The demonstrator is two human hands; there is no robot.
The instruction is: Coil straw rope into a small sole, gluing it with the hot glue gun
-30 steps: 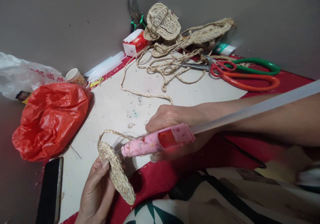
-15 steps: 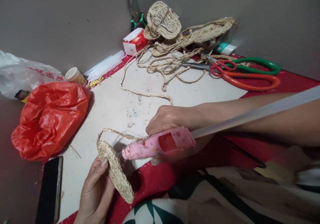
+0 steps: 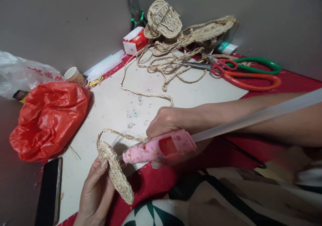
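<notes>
My left hand [image 3: 97, 189] is closed on a flat oval piece of coiled straw braid [image 3: 117, 174], its thumb pressed on the near face. My right hand [image 3: 171, 122] grips a pink hot glue gun [image 3: 156, 148], whose body hides most of the fingers. A long translucent glue stick [image 3: 251, 113] sticks out of the gun's back end. The metal nozzle [image 3: 119, 157] is at the upper right edge of the piece; whether it touches I cannot tell. From the piece's top a loose braid end [image 3: 120, 134] arches over towards my right hand.
A red plastic bag [image 3: 52, 118] and a phone [image 3: 49, 190] lie left. Behind are a paper cup [image 3: 74, 75], glue sticks [image 3: 105, 65], a red box [image 3: 136, 41], pliers [image 3: 137, 16] and heaped straw braid [image 3: 163, 21]. Scissors with green and orange handles [image 3: 251, 80] lie right.
Very little differs. The whole view has shifted slightly; both hands keep their holds, and the nozzle stays at the edge of the straw piece.
</notes>
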